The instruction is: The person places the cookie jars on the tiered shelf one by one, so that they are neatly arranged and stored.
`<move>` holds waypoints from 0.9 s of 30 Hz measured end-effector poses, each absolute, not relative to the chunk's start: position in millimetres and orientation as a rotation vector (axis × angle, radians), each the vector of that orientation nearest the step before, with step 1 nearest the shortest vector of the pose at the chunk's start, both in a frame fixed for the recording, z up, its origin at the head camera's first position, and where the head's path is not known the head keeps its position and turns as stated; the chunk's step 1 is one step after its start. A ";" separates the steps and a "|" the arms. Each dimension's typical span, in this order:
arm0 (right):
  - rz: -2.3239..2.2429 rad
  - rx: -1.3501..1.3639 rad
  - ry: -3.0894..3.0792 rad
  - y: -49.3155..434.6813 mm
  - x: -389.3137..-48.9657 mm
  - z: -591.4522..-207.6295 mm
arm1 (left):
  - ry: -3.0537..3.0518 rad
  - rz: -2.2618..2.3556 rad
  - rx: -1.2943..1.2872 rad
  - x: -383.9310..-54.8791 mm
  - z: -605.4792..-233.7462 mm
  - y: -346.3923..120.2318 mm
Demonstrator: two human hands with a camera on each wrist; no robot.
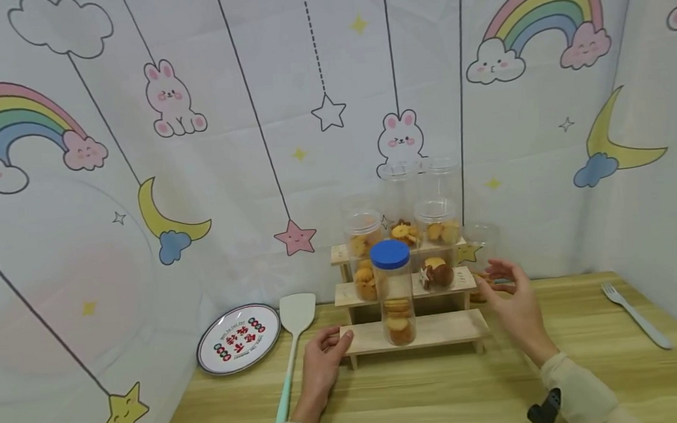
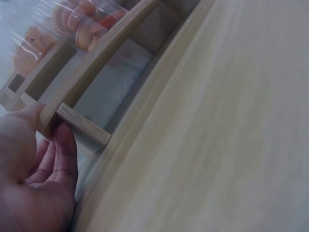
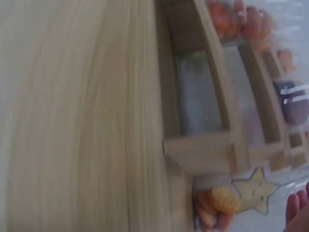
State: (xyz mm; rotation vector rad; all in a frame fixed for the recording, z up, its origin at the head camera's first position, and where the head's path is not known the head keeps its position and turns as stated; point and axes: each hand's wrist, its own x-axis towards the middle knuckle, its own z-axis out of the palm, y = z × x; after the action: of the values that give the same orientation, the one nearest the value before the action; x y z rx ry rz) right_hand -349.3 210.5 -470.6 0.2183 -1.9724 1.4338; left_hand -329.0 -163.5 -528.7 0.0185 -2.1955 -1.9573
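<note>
A three-step wooden rack (image 1: 441, 330) stands on the table with clear jars of cookies on it. My left hand (image 1: 322, 366) pinches the left end of its lowest step, thumb on top and fingers beneath, as the left wrist view shows. On that step stands a clear jar with a blue lid (image 1: 391, 255), cookies stacked inside. My right hand (image 1: 516, 307) is at the rack's right side, fingers loosely bent, right by another clear jar (image 1: 482, 244). That jar stands on the table beside the rack; the right wrist view shows cookies (image 3: 215, 208) in its bottom.
More clear jars, including one with brown and yellow cookies (image 1: 437, 273), fill the upper steps. Left of the rack lie a white plate (image 1: 213, 351) with red print and a spatula (image 1: 298, 312) with a green handle. A fork (image 1: 637, 316) lies far right. Printed cloth hangs behind.
</note>
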 end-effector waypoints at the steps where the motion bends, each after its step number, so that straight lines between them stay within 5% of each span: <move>1: 1.426 0.197 -1.980 215.7 -352.6 -471.8 | -2.198 -1.952 0.019 -329.1 -528.8 -163.8; 27: 1.478 0.125 -2.380 246.6 -406.1 -452.5 | -2.188 -1.965 0.028 -326.5 -524.9 -162.3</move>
State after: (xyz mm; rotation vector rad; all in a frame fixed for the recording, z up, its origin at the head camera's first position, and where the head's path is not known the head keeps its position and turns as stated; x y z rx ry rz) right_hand -406.1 246.6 -452.5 0.1249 -2.3796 1.4785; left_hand -326.5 -162.3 -524.9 0.0280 -2.1878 -1.9651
